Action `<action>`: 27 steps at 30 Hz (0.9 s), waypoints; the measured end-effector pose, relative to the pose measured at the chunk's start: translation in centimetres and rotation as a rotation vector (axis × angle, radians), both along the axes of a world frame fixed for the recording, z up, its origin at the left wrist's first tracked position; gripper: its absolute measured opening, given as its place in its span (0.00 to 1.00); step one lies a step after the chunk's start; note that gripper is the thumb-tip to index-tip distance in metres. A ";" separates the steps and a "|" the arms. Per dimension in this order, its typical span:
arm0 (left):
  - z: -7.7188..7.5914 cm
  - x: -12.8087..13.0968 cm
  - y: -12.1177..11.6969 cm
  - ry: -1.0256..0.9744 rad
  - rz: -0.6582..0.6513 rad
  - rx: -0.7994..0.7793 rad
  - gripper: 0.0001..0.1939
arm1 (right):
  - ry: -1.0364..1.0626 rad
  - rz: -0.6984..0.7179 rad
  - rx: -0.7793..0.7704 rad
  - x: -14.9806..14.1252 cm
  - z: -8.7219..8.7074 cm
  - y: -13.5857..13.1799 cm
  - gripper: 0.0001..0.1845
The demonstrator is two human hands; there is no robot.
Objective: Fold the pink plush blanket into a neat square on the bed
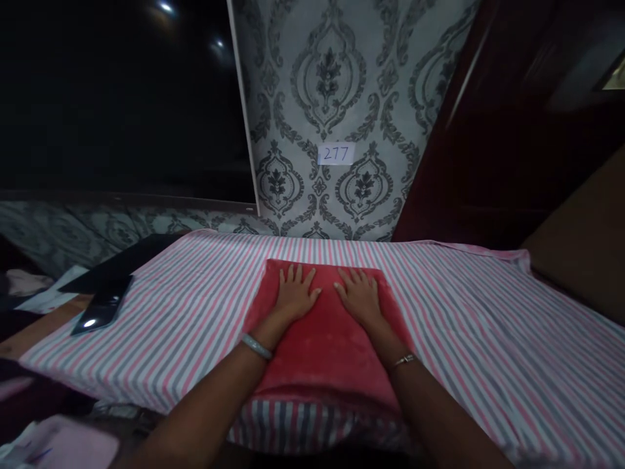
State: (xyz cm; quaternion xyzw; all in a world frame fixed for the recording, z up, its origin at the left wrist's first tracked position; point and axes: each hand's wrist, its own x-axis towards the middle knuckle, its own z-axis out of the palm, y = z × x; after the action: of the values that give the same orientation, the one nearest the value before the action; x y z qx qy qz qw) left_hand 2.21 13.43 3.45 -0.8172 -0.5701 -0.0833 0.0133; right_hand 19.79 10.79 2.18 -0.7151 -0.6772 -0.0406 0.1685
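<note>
A red, soft-looking folded cloth lies flat in front of me, its near edge at the front of the striped cover. My left hand rests palm down on its far left part, fingers spread. On the far right part lies my right hand, also flat with fingers apart. Neither hand grips anything. A pale bangle circles my left wrist, and a thin metal bracelet is on the right one.
Pink, grey and white striped fabric covers the surface. A dark phone-like slab lies at its left edge. Behind stand a patterned wall with a paper label reading 277, a large dark screen and a dark red glossy panel.
</note>
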 end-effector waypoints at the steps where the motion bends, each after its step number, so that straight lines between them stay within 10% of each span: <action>1: -0.6 -0.2 0.0 -0.008 0.001 0.008 0.32 | -0.011 -0.009 0.001 0.2 -0.7 0.0 0.27; 17: -0.2 -0.9 -0.4 -0.199 0.128 0.229 0.34 | -0.091 -0.023 -0.014 0.3 -1.7 0.5 0.27; 27: 2.7 -3.9 1.0 -0.515 0.135 -0.030 0.27 | -0.114 -0.009 -0.174 0.1 0.5 0.5 0.28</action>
State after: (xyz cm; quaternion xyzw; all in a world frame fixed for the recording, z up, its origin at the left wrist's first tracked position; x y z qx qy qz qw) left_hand -1.65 14.40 6.13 -0.7293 -0.6091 -0.2790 -0.1387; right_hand 19.87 11.33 2.69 -0.7267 -0.6833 -0.0232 0.0668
